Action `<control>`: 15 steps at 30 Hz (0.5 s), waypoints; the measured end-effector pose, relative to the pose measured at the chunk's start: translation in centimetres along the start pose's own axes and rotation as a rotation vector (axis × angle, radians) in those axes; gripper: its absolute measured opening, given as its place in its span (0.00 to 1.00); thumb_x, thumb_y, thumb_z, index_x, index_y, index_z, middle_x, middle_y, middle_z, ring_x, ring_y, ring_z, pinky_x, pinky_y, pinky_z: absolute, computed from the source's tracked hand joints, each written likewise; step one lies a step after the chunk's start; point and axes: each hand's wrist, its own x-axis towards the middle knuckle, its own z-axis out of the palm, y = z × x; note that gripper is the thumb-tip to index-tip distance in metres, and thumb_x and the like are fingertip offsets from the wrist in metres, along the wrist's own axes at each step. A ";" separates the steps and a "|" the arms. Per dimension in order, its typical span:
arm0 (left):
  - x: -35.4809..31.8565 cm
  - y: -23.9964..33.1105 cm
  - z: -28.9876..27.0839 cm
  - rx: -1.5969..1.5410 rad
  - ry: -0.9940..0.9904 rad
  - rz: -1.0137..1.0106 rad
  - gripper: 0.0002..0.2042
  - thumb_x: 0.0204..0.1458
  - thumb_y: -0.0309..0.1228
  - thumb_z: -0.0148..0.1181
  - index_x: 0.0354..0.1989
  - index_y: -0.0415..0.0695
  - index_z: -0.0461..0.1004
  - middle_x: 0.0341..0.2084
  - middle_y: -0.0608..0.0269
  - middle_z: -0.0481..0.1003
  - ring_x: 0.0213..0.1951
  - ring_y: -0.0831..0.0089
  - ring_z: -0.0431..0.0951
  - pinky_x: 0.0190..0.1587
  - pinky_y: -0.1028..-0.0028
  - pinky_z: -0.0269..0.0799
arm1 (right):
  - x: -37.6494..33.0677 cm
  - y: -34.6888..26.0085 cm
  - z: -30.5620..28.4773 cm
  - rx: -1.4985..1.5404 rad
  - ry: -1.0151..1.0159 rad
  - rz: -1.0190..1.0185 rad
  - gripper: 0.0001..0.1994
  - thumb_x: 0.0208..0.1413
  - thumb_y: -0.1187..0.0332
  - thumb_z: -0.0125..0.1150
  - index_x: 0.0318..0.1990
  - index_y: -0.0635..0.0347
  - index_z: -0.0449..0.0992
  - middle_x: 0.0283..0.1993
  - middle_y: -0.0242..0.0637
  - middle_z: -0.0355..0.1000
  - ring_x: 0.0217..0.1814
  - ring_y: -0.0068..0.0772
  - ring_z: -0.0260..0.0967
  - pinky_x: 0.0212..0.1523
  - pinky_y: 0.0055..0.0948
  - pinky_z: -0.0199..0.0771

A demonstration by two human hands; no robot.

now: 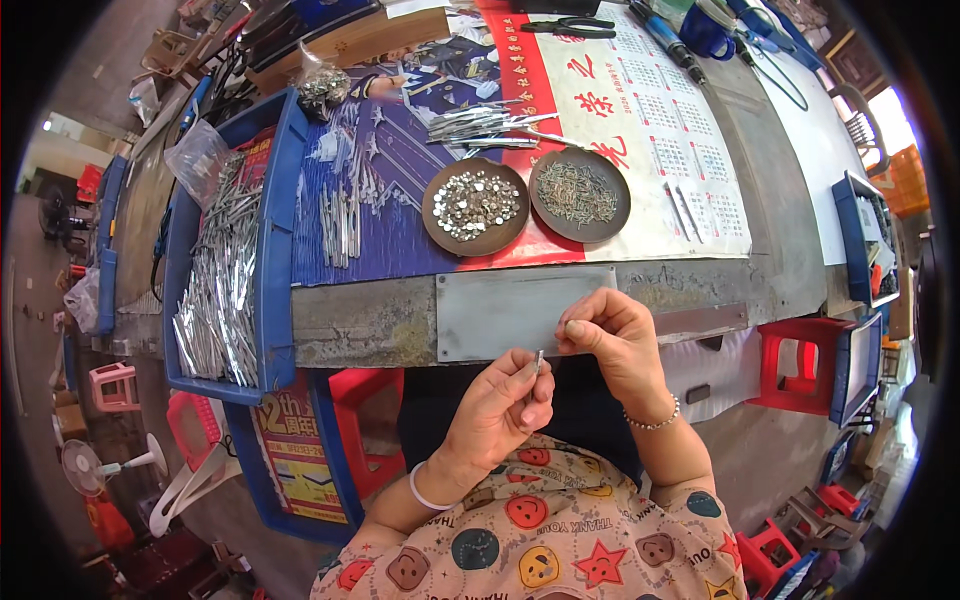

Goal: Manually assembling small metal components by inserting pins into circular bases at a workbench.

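My left hand pinches a small silver metal piece between thumb and fingertips, just below the workbench edge. My right hand is curled close beside it on the right, fingertips pinched together on something too small to make out. Both hands hover in front of a grey metal plate set on the bench. Beyond it sit two brown round dishes: the left dish holds shiny small round parts, the right dish holds thin dark pins.
A blue tray at the left holds several long silver metal strips. More strips and a pile lie on a calendar sheet. Pliers lie at the far edge. Red stools stand beside the bench.
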 end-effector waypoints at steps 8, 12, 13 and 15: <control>0.2 -0.2 -0.2 -0.053 0.005 -0.010 0.06 0.61 0.30 0.47 0.40 0.42 0.65 0.28 0.64 0.69 0.21 0.81 0.64 0.25 0.83 0.60 | -1.0 1.2 0.9 -0.180 -0.008 -0.156 0.04 0.56 0.74 0.58 0.33 0.66 0.72 0.34 0.33 0.72 0.34 0.19 0.67 0.36 0.19 0.70; 0.3 -0.1 -0.5 -0.127 -0.013 -0.030 0.06 0.61 0.30 0.47 0.40 0.42 0.65 0.28 0.64 0.69 0.22 0.81 0.64 0.24 0.83 0.60 | -1.3 1.5 1.5 -0.261 0.010 -0.207 0.04 0.58 0.76 0.55 0.34 0.68 0.72 0.36 0.32 0.72 0.34 0.18 0.66 0.36 0.19 0.69; 0.3 0.0 -0.5 -0.155 -0.028 -0.038 0.05 0.61 0.30 0.47 0.40 0.42 0.65 0.28 0.63 0.69 0.22 0.81 0.64 0.24 0.83 0.60 | -1.4 1.7 1.6 -0.259 0.009 -0.202 0.04 0.58 0.76 0.55 0.34 0.68 0.72 0.36 0.32 0.72 0.34 0.18 0.66 0.36 0.19 0.69; 0.4 -0.1 -0.6 -0.178 -0.030 -0.039 0.05 0.61 0.30 0.47 0.40 0.42 0.65 0.28 0.63 0.69 0.22 0.81 0.64 0.24 0.83 0.60 | -1.5 1.9 1.7 -0.287 -0.004 -0.266 0.03 0.58 0.76 0.54 0.34 0.68 0.71 0.35 0.34 0.71 0.34 0.20 0.67 0.35 0.20 0.69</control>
